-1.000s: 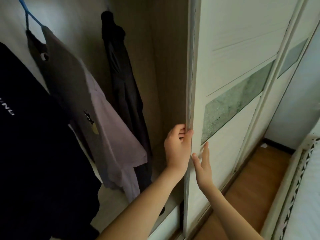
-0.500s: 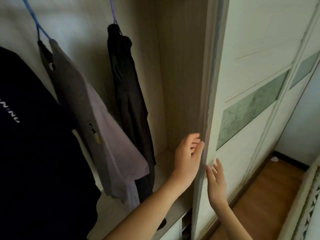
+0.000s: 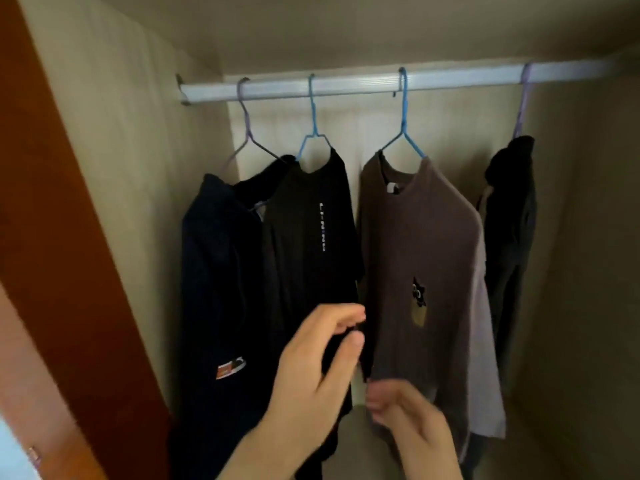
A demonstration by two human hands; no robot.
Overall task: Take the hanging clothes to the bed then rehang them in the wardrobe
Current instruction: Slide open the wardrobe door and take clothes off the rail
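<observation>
Wardrobe (image 3: 138,168): four garments hang from the rail (image 3: 346,86) across the upper frame: navy garment (image 3: 218,271), black T-shirt (image 3: 311,244), brown T-shirt (image 3: 415,271), dark garment (image 3: 509,220) far right.
Left hand (image 3: 322,362): lower centre, half-curled, thumb and fingers apart before the black T-shirt, apparently gripping nothing.
Right hand (image 3: 412,420): blurred at the brown T-shirt's hem; grip cannot be told.
Why: likely reaching to choose a shirt; none removed yet.

Both hands left the sliding door's edge. The left hand (image 3: 318,368) moved in front of the black T-shirt (image 3: 311,237), fingers curled at its edge. The right hand (image 3: 412,420) came to the brown T-shirt (image 3: 415,254) near its hem. The view swung up to the rail (image 3: 346,85).
</observation>
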